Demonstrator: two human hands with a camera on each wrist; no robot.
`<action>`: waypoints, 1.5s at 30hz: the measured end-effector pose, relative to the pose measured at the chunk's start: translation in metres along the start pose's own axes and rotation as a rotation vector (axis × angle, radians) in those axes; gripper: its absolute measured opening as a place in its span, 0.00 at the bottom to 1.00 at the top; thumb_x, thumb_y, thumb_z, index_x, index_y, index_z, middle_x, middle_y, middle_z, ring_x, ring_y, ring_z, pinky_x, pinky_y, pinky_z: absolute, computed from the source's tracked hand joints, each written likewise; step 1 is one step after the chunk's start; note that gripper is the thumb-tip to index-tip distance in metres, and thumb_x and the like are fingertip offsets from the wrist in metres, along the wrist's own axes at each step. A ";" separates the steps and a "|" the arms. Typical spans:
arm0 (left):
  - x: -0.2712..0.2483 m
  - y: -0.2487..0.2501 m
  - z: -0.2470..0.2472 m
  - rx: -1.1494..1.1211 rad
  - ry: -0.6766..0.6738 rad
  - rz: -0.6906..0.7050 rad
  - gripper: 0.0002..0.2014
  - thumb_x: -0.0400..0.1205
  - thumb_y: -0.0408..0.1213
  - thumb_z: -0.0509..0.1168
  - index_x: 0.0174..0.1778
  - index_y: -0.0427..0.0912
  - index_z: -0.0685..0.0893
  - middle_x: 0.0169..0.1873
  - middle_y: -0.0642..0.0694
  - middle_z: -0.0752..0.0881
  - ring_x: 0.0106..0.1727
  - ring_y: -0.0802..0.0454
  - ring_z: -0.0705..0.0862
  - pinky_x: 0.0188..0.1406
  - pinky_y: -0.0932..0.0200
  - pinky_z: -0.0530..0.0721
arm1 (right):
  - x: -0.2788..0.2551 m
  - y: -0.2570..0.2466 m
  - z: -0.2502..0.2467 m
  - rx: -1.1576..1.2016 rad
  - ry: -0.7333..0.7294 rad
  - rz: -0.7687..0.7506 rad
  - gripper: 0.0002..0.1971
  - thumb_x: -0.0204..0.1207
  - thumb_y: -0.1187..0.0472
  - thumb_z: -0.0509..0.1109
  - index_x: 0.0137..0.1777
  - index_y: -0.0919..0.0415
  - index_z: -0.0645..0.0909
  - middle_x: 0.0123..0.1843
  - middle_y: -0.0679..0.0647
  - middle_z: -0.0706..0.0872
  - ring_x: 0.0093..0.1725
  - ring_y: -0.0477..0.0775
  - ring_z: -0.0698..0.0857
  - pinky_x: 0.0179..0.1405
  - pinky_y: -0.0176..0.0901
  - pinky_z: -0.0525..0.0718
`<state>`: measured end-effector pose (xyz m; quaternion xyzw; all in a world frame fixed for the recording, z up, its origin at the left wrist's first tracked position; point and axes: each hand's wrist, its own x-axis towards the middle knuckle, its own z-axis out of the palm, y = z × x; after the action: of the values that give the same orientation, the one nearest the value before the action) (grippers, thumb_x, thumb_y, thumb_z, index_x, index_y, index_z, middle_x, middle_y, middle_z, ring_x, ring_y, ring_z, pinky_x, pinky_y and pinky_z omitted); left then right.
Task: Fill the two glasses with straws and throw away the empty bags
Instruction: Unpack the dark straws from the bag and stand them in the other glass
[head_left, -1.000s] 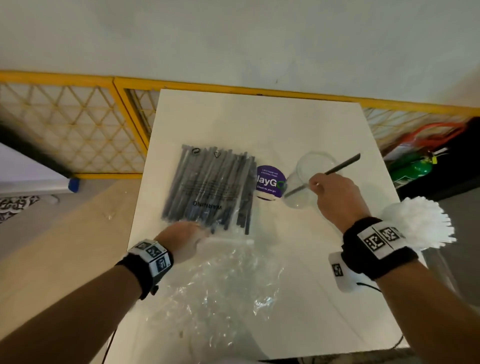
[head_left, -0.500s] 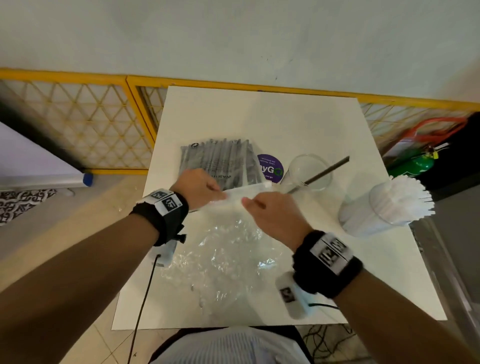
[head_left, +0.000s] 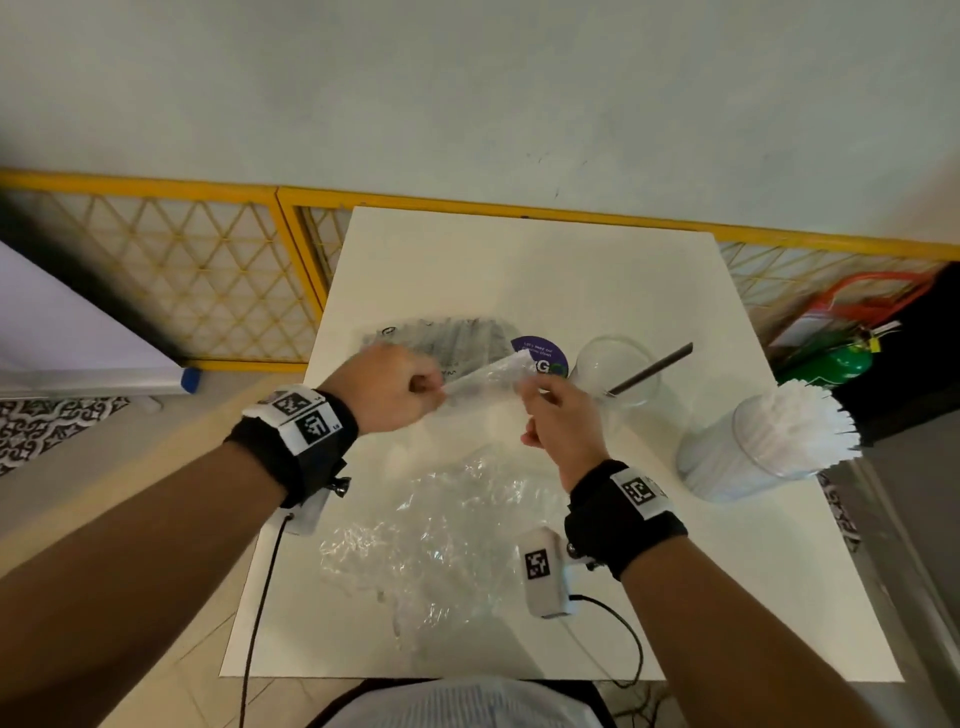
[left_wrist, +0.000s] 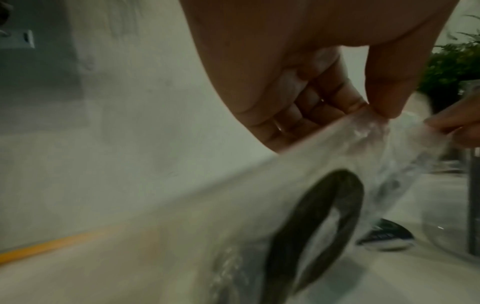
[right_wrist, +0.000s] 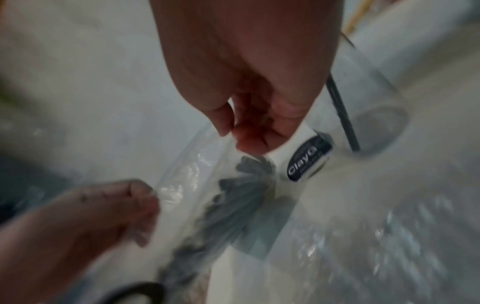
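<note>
I pinch the bag of dark straws (head_left: 441, 343) over the bench (head_left: 519, 270), left hand (head_left: 387, 387) and right hand (head_left: 558, 421) clamped on its rim; the film looks thin, slippery, so I grip the edge.

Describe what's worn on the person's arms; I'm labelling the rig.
Bare forearms, no sleeves. Each wrist wears a black band with white square-code tags. A white camera box, tagged and trailing a black cable, hangs under the right wrist; another cable drops from the left.
</note>
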<state>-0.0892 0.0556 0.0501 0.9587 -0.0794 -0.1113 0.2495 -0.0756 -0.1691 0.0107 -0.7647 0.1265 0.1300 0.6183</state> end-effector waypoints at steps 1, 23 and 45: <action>0.002 0.000 -0.010 0.024 0.008 -0.011 0.07 0.80 0.43 0.69 0.36 0.51 0.84 0.34 0.54 0.85 0.39 0.52 0.83 0.40 0.57 0.77 | 0.000 -0.002 -0.004 -0.089 0.010 -0.096 0.06 0.80 0.54 0.70 0.51 0.53 0.87 0.30 0.47 0.81 0.29 0.47 0.79 0.36 0.47 0.89; 0.030 0.053 -0.036 -0.354 0.144 -0.002 0.17 0.74 0.38 0.79 0.57 0.50 0.85 0.39 0.54 0.92 0.46 0.62 0.88 0.51 0.69 0.80 | -0.009 -0.036 0.019 -0.343 0.072 -0.608 0.05 0.79 0.57 0.72 0.49 0.57 0.86 0.43 0.43 0.87 0.47 0.47 0.85 0.50 0.39 0.82; -0.029 -0.055 -0.051 0.045 0.203 -0.282 0.05 0.76 0.35 0.76 0.40 0.51 0.90 0.32 0.61 0.87 0.41 0.66 0.83 0.38 0.73 0.73 | -0.011 -0.024 -0.034 0.011 0.139 -0.389 0.08 0.70 0.55 0.75 0.35 0.55 0.80 0.42 0.65 0.90 0.45 0.57 0.88 0.50 0.52 0.83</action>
<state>-0.0985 0.1321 0.0715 0.9720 0.0790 -0.0459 0.2167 -0.0761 -0.1969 0.0432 -0.7787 0.0197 -0.0456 0.6254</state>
